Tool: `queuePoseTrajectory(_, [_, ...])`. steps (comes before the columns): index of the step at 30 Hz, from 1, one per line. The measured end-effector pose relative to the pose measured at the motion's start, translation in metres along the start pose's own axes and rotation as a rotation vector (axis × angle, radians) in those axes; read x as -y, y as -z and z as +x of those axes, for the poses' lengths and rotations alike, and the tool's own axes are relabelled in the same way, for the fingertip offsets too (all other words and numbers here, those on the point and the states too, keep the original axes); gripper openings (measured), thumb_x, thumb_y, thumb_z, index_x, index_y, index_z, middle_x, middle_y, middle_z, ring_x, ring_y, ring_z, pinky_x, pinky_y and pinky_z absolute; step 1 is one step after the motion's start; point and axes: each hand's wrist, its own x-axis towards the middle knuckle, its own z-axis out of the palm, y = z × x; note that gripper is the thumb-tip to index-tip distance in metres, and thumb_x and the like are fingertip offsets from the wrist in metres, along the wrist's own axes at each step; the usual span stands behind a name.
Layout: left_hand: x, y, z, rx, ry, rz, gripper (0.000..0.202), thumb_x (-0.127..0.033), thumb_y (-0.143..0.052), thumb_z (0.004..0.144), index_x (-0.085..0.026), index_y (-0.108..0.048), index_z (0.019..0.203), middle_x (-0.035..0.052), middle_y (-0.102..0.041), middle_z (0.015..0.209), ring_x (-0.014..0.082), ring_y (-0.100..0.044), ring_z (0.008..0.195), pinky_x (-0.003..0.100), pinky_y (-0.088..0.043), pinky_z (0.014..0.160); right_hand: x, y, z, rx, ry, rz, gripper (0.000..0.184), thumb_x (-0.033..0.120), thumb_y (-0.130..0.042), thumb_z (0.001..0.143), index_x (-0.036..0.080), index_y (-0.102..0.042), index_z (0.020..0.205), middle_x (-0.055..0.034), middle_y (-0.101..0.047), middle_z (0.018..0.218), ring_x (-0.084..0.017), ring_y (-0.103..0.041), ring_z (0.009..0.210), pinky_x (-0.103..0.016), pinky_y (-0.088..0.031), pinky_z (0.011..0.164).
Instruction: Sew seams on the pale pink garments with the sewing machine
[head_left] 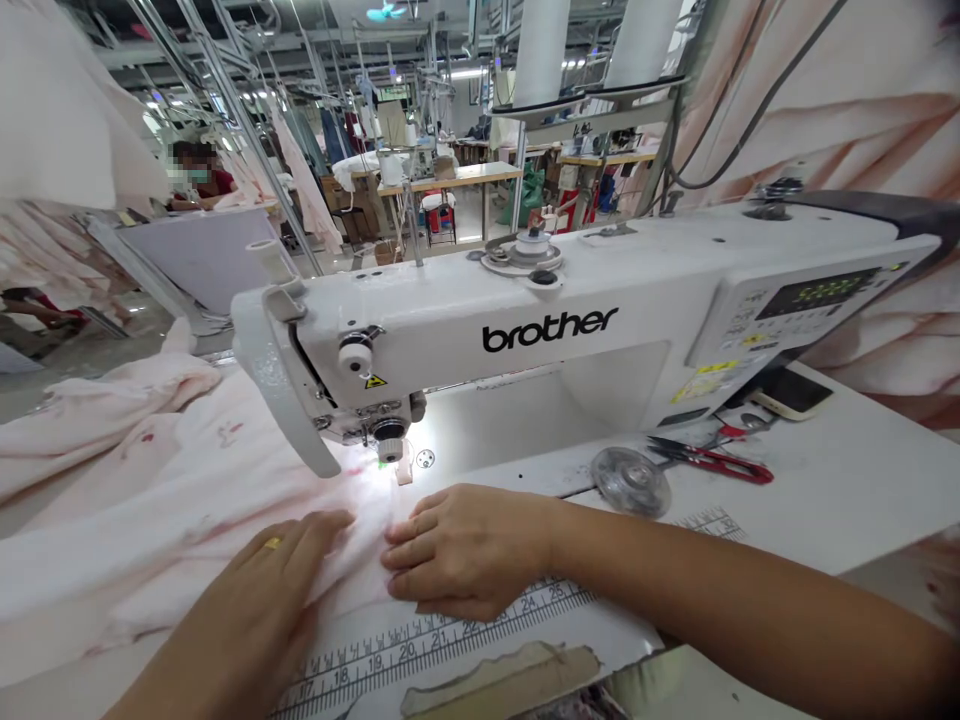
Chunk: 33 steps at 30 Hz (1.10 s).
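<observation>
Pale pink fabric (150,480) lies spread over the left half of the sewing table, reaching under the needle of a white Brother sewing machine (525,330). My left hand (262,590), with a ring on one finger, lies flat on the fabric, fingers stretched toward the presser foot (401,465). My right hand (457,550) rests just in front of the needle, fingers curled and pressing the fabric's edge against the table. Both hands sit close together, below the lit needle area.
Red-handled scissors (712,460) and a clear round bobbin case (630,480) lie right of the machine arm. A printed ruler strip (450,640) runs along the table's front. A phone (795,392) lies by the machine base. Another person (195,180) works far back left.
</observation>
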Motion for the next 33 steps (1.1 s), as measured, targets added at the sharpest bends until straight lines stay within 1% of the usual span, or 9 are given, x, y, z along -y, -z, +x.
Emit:
queuePoseTrajectory(4, [0.015, 0.007, -0.009, -0.026, -0.017, 0.084, 0.032, -0.014, -0.043, 0.087, -0.025, -0.057, 0.113, 0.0035, -0.069, 0.106, 0.0217, -0.065, 0.093, 0.031, -0.048, 0.076, 0.0, 0.001, 0.001, 0.015, -0.008, 0.004, 0.013, 0.026, -0.054, 0.101, 0.015, -0.062, 0.105, -0.0014, -0.063, 0.108, -0.017, -0.051, 0.112, -0.031, -0.042, 0.09])
queuePoseTrajectory(8, [0.008, 0.011, 0.0, -0.035, 0.058, -0.029, 0.027, -0.02, -0.041, 0.092, -0.022, -0.054, 0.116, 0.0062, -0.065, 0.114, 0.0224, -0.06, 0.106, 0.033, -0.046, 0.089, -0.001, -0.002, 0.001, -0.013, 0.005, 0.02, 0.015, 0.026, -0.055, 0.101, 0.014, -0.062, 0.106, -0.0029, -0.062, 0.113, -0.018, -0.051, 0.112, -0.032, -0.042, 0.089])
queuePoseTrajectory(13, [-0.015, -0.003, 0.014, 0.218, 0.201, -0.219, 0.004, -0.018, -0.047, 0.084, -0.022, -0.049, 0.084, -0.0001, -0.059, 0.077, 0.0176, -0.058, 0.068, 0.028, -0.046, 0.058, -0.001, -0.004, 0.002, -0.034, 0.006, 0.042, 0.014, 0.025, -0.06, 0.097, 0.015, -0.063, 0.106, -0.0006, -0.065, 0.105, -0.019, -0.055, 0.102, -0.033, -0.042, 0.088])
queuePoseTrajectory(16, [-0.016, -0.012, 0.016, 0.266, 0.248, -0.252, 0.031, -0.009, -0.049, 0.074, -0.022, -0.051, 0.102, 0.0014, -0.061, 0.091, 0.0171, -0.062, 0.078, 0.026, -0.049, 0.064, -0.001, -0.005, 0.001, -0.03, 0.008, 0.039, 0.013, 0.025, -0.061, 0.096, 0.015, -0.063, 0.105, 0.0001, -0.066, 0.102, -0.018, -0.056, 0.099, -0.033, -0.042, 0.087])
queuePoseTrajectory(18, [-0.012, -0.015, 0.016, 0.219, 0.185, -0.214, 0.045, -0.009, -0.048, 0.075, -0.023, -0.05, 0.118, 0.0032, -0.062, 0.098, 0.0175, -0.063, 0.079, 0.027, -0.05, 0.064, -0.001, -0.004, 0.001, -0.031, 0.007, 0.042, 0.013, 0.024, -0.061, 0.096, 0.015, -0.063, 0.105, -0.0001, -0.066, 0.103, -0.018, -0.056, 0.104, -0.032, -0.042, 0.085])
queuePoseTrajectory(21, [-0.006, -0.016, 0.018, 0.116, -0.007, -0.129, 0.04, -0.011, -0.045, 0.079, -0.022, -0.056, 0.116, 0.0054, -0.064, 0.099, 0.0188, -0.061, 0.072, 0.03, -0.049, 0.063, -0.001, -0.004, 0.001, -0.045, 0.005, 0.064, 0.012, 0.023, -0.061, 0.095, 0.016, -0.063, 0.104, 0.0005, -0.066, 0.104, -0.017, -0.055, 0.107, -0.031, -0.043, 0.086])
queuePoseTrajectory(25, [-0.001, -0.021, 0.019, 0.041, -0.212, -0.126, 0.041, -0.009, -0.047, 0.077, -0.018, -0.059, 0.115, 0.0109, -0.065, 0.114, 0.0261, -0.06, 0.106, 0.038, -0.052, 0.087, 0.0, -0.005, 0.0, -0.047, -0.001, 0.08, 0.01, 0.024, -0.063, 0.093, 0.017, -0.063, 0.099, 0.0008, -0.067, 0.101, -0.018, -0.057, 0.1, -0.03, -0.042, 0.088])
queuePoseTrajectory(28, [0.001, -0.03, 0.012, 0.003, -0.182, -0.089, 0.051, -0.009, -0.045, 0.075, -0.017, -0.057, 0.124, 0.013, -0.058, 0.132, 0.0302, -0.048, 0.129, 0.044, -0.048, 0.101, 0.0, -0.006, 0.0, -0.054, -0.003, 0.105, 0.009, 0.024, -0.062, 0.094, 0.016, -0.063, 0.099, 0.0007, -0.067, 0.102, -0.017, -0.057, 0.103, -0.03, -0.043, 0.089])
queuePoseTrajectory(33, [0.003, -0.036, 0.004, 0.049, -0.164, -0.071, 0.056, -0.009, -0.046, 0.075, -0.02, -0.055, 0.129, 0.0111, -0.057, 0.136, 0.031, -0.045, 0.134, 0.048, -0.045, 0.106, 0.003, -0.006, 0.0, -0.071, -0.023, 0.125, 0.008, 0.024, -0.062, 0.092, 0.016, -0.062, 0.094, 0.0007, -0.066, 0.101, -0.017, -0.057, 0.101, -0.029, -0.043, 0.088])
